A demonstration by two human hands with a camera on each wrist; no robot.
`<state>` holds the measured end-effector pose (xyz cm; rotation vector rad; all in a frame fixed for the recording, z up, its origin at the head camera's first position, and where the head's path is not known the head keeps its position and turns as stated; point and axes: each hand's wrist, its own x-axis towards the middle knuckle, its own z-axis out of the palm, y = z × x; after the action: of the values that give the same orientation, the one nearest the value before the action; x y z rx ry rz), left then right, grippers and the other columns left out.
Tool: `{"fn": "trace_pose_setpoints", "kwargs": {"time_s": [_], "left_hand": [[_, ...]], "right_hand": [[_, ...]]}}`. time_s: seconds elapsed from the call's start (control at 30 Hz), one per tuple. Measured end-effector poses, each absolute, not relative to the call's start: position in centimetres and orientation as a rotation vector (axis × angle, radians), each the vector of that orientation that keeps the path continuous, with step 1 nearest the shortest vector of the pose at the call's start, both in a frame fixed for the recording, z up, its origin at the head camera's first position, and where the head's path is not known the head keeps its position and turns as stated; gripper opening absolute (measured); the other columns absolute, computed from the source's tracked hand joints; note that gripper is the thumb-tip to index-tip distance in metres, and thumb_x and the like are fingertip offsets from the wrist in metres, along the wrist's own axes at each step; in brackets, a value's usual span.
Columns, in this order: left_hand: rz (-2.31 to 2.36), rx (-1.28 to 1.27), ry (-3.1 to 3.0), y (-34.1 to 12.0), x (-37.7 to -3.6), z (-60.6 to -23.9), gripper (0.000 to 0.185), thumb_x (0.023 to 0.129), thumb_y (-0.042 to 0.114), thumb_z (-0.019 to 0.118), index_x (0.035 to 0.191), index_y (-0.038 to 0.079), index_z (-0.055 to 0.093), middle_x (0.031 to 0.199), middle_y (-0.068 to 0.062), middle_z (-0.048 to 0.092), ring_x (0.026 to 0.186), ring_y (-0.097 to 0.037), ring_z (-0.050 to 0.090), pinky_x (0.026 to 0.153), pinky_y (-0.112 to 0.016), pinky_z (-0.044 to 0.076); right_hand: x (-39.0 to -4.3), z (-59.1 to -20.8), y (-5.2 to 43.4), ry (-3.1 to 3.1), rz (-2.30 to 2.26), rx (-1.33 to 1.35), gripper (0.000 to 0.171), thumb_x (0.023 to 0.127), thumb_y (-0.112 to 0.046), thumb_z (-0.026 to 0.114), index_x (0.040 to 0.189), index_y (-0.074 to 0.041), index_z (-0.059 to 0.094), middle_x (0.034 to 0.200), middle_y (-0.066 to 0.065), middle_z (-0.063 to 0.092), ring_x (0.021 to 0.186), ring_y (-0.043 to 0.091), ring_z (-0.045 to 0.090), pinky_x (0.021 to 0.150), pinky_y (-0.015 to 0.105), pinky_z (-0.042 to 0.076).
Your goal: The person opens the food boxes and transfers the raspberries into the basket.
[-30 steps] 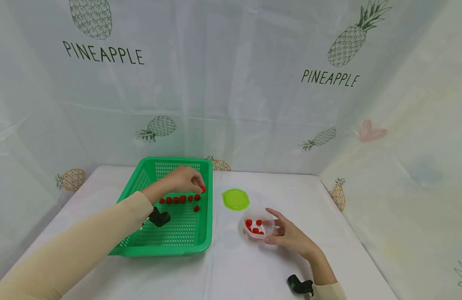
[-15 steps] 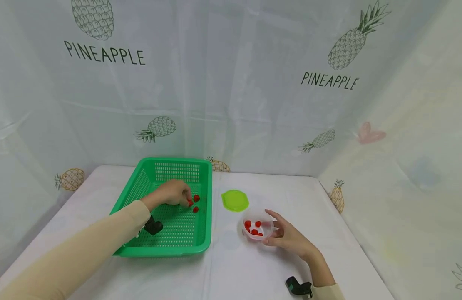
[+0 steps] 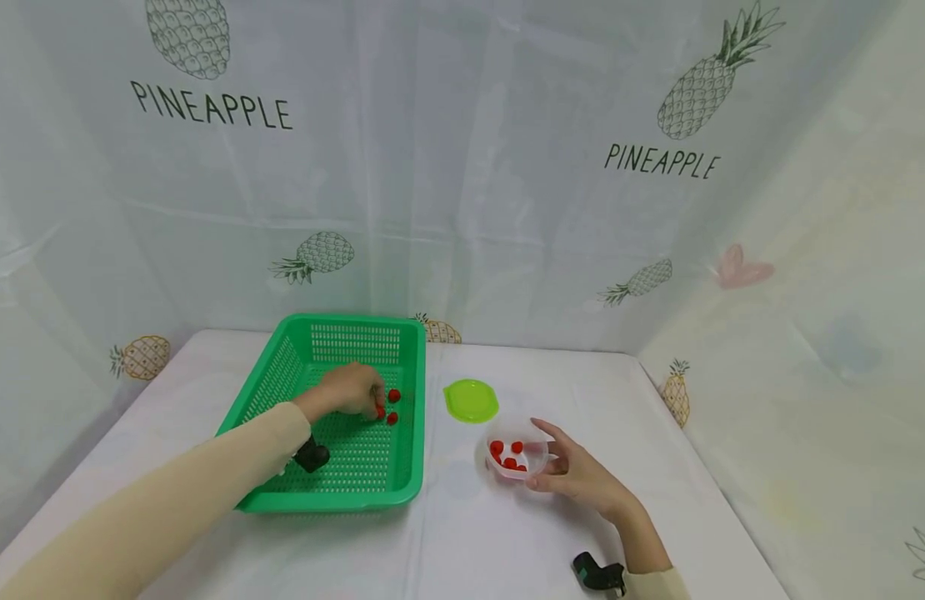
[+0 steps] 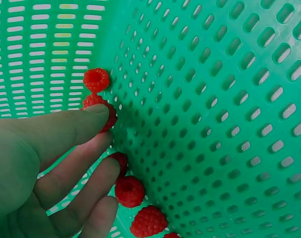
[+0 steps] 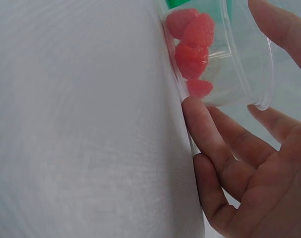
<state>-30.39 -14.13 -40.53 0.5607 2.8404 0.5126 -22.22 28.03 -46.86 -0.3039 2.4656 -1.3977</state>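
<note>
My left hand (image 3: 353,389) reaches down into a green plastic basket (image 3: 335,502). Its thumb and index finger pinch a red raspberry (image 4: 110,116), seen best in the left wrist view. Several more raspberries lie in a line beside the fingers, one raspberry (image 4: 96,79) ahead and others such as this raspberry (image 4: 129,191) below. In the head view two raspberries show right of the fingertips, one raspberry (image 3: 393,396) farther back; the hand hides the others. On the table, my right hand (image 3: 580,477) curls around a clear plastic tub (image 5: 244,64) with several raspberries (image 5: 191,60) inside.
A light green lid (image 3: 471,402) lies flat on the white-covered table (image 3: 462,533) between basket and tub. Behind the table hangs a white curtain (image 3: 462,208) printed with pineapples. Each wrist wears a black camera (image 3: 599,573).
From near the basket's right wall with a raspberry, my left hand has moved left and toward me, covering the row. Over the last half second it shifted slightly nearer. My right hand and the tub stay put.
</note>
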Motion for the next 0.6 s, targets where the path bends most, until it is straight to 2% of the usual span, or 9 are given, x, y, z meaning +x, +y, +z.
{"fn": "trace_pose_setpoints", "kwargs": {"time_s": [0.43,0.6], "left_hand": [[0.475,0.566,2.848,-13.55,-31.10,-41.08,0.027,0.083,-0.008,0.078,0.099,0.014,0.079,0.101,0.000,0.072,0.085,-0.018,0.061,0.064,-0.032,0.053],[0.555,0.635,2.842,-13.73,-31.40,-40.76,0.024,0.084,-0.007,0.079,0.100,0.011,0.079,0.096,0.000,0.072,0.085,-0.018,0.064,0.070,-0.034,0.056]], "right_hand": [[-22.34,-46.89,28.05,2.453,-1.411,-0.334,0.100,0.087,-0.025,0.089,0.168,-0.022,0.030,0.151,0.029,0.049,0.099,0.024,0.066,0.082,0.033,0.055],[-22.39,-46.98,28.12,2.456,-1.406,-0.322,0.100,0.087,-0.027,0.089,0.168,-0.023,0.030,0.151,0.028,0.049,0.097,0.023,0.066,0.078,0.031,0.054]]}}
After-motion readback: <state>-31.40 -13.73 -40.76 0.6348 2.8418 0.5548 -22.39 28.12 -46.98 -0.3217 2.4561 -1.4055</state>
